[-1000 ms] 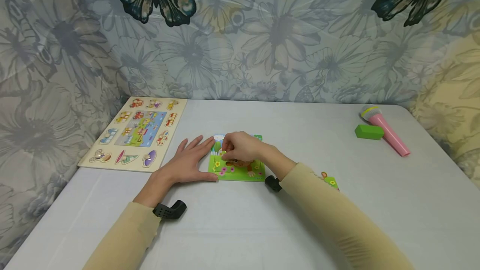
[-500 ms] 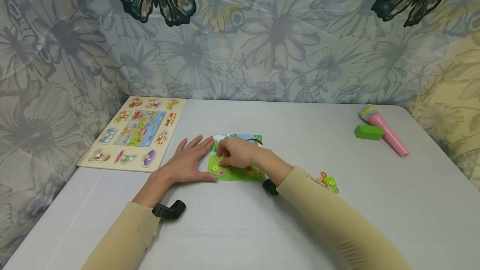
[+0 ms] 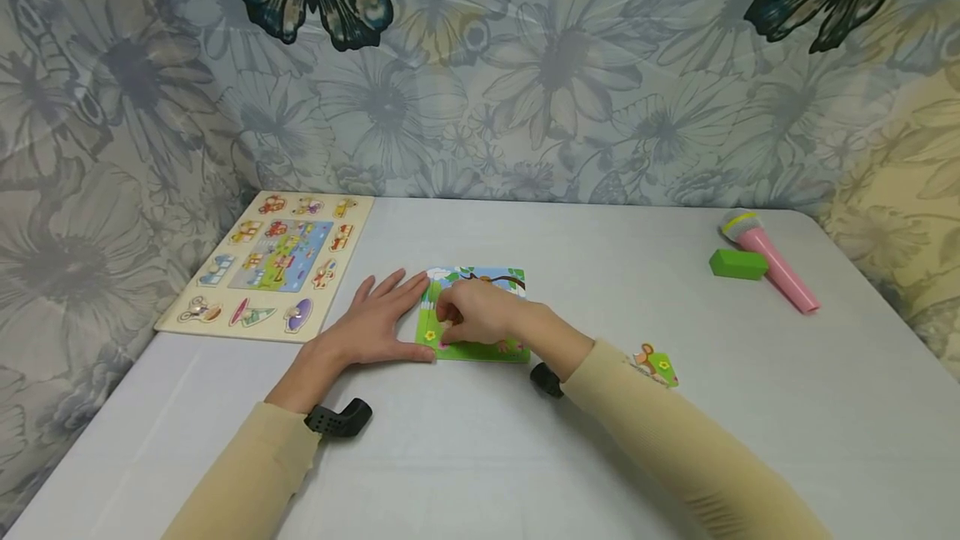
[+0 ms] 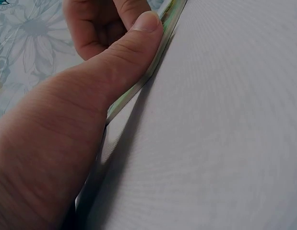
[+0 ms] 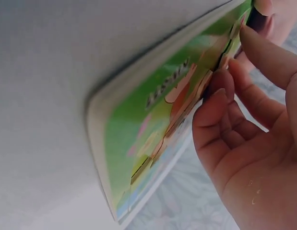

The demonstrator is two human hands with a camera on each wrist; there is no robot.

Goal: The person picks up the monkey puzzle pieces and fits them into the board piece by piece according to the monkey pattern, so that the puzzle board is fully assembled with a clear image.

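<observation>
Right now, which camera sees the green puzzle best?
The right wrist view: the puzzle looks biggest, its picture and cut lines showing, though the right hand hides part. Head view shows it small, its middle behind that hand. Left wrist shows only an edge strip by the left hand.

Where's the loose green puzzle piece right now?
In the head view, the green puzzle piece lies on the table, right of the small puzzle board, just beyond the right sleeve.

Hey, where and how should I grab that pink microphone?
Probably around the lower half of its handle, coming from the right: it lies flat, that slim end toward you, while the green block crowds its left side near the head.
</observation>
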